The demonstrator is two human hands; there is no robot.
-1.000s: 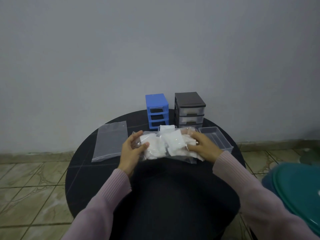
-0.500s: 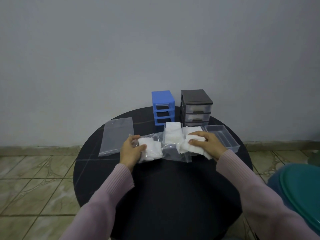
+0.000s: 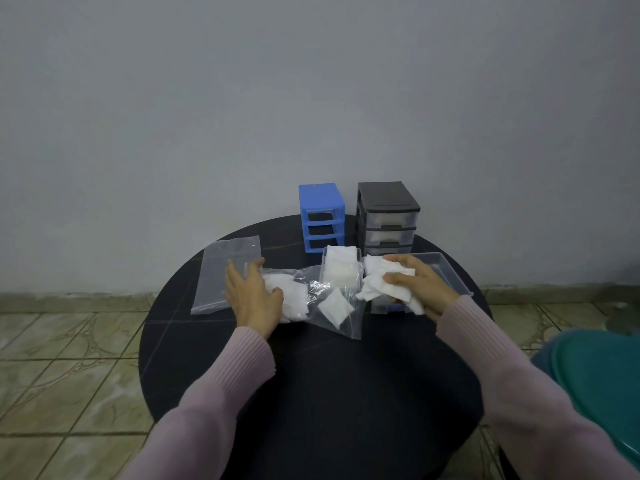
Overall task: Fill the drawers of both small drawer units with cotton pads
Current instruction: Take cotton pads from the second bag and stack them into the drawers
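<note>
A blue drawer unit [image 3: 322,216] with empty slots and a black drawer unit [image 3: 388,216] with clear drawers stand at the back of the round black table [image 3: 311,368]. In front of them a small clear drawer [image 3: 341,271] is full of white cotton pads. A clear plastic bag [image 3: 332,306] with cotton pads lies on the table. My left hand [image 3: 251,296] rests flat on the bag's left end. My right hand [image 3: 415,285] grips a bunch of cotton pads [image 3: 381,289] over a clear drawer [image 3: 443,271] to the right.
An empty clear bag [image 3: 225,271] lies flat at the table's left. A teal round lid [image 3: 602,382] sits low at the right, off the table. Tiled floor surrounds the table and a grey wall stands close behind the units.
My right hand pulled a bunch of pads out of the bag and carried them right, over the clear drawer. My left hand flattened onto the bag, which now lies stretched on the table.
</note>
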